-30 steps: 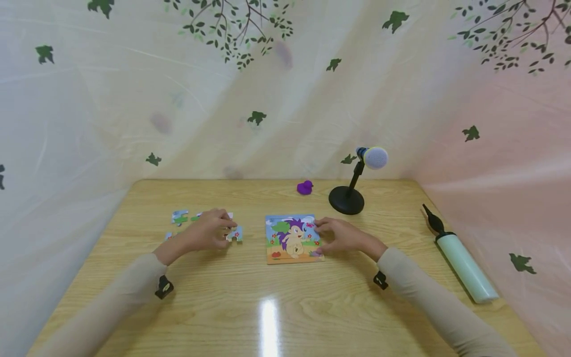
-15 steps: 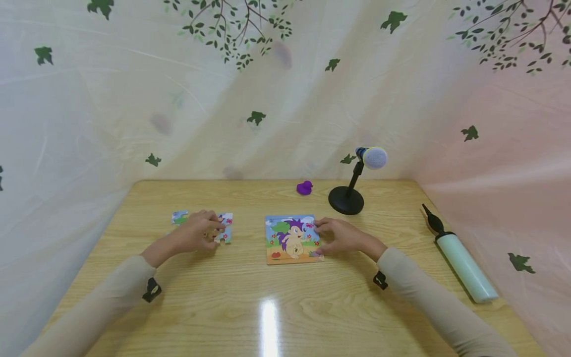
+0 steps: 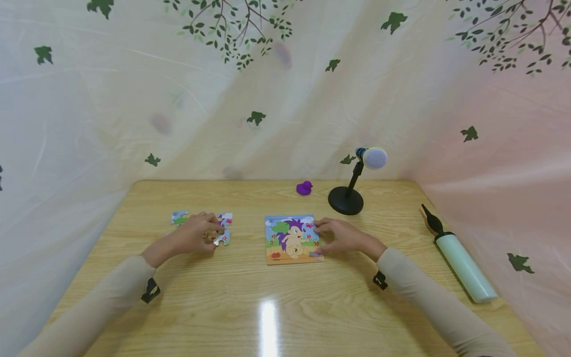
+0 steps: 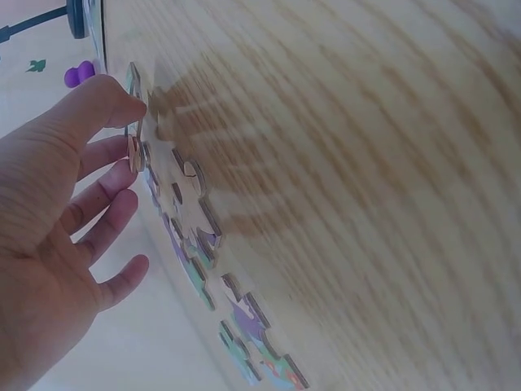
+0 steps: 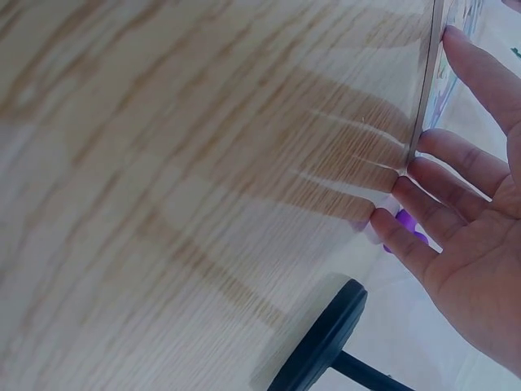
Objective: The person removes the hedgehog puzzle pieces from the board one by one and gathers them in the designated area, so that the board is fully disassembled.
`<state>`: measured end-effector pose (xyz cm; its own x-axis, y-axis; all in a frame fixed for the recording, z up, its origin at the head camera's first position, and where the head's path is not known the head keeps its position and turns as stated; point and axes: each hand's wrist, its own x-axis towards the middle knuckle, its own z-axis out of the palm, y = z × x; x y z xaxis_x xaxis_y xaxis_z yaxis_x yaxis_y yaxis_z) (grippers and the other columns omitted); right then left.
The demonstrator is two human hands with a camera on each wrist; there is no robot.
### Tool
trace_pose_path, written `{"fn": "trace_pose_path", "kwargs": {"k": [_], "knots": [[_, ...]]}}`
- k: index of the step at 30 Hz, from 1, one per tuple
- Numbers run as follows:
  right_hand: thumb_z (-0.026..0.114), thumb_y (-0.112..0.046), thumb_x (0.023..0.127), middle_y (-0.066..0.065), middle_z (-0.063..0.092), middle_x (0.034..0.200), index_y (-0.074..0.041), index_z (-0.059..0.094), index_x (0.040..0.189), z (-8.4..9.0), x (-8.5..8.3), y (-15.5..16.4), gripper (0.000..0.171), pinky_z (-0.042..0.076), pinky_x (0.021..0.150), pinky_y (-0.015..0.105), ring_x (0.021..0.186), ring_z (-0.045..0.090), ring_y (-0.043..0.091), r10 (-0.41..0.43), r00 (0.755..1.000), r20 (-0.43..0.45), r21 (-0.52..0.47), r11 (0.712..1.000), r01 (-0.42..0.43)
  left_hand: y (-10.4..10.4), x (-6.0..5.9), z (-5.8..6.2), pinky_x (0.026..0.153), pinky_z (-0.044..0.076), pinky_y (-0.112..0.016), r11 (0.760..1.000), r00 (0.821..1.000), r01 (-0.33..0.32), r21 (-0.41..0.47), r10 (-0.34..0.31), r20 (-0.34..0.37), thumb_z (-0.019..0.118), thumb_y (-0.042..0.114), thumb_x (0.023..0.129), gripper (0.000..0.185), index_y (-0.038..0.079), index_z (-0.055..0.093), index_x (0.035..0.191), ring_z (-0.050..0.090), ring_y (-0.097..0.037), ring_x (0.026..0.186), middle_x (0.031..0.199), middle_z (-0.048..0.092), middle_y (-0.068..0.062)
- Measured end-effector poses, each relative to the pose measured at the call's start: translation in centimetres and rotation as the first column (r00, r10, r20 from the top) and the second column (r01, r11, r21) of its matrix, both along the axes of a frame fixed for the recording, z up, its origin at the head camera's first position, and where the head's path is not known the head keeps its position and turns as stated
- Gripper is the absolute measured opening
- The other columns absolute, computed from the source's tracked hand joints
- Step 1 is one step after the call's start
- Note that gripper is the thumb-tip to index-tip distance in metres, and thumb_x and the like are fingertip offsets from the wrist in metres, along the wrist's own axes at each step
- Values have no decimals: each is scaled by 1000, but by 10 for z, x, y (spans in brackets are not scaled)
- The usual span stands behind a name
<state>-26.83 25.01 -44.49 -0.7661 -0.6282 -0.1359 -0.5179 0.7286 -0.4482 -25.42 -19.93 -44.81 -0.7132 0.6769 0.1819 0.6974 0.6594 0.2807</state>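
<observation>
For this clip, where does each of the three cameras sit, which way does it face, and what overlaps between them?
Head: worn on the head, looking forward and down at the light wooden table; both beige-sleeved arms, left hand and right hand show.
Left wrist: at the left hand, facing its fingers and the loose cardboard jigsaw pieces.
Right wrist: at the right hand, facing the square puzzle board's edge.
Shared: the black microphone stand base appears in the head and right wrist views.
</observation>
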Motion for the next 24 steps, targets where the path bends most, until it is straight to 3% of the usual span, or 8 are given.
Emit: {"fn": "trace_pose_path", "kwargs": {"k": [14,24], "knots": [[82,-37,86,18,52,152,1,61,137,1,0,0,67,35,118,55,142,46,40,6,1000,-13,-7,1000,-6,0,-2,-5,78,46,-39,999,997,31,-20,-32,-67,77,9,75,33,9,77,109,57,-22,93,101,67,-4],[82,-37,86,18,51,152,2,61,137,4,2,-2,67,35,118,55,142,46,40,6,1000,-9,-11,1000,-6,0,-2,-5,80,46,-43,1000,999,16,-19,-17,-46,76,9,76,44,9,75,119,57,-23,96,108,68,-5]]}}
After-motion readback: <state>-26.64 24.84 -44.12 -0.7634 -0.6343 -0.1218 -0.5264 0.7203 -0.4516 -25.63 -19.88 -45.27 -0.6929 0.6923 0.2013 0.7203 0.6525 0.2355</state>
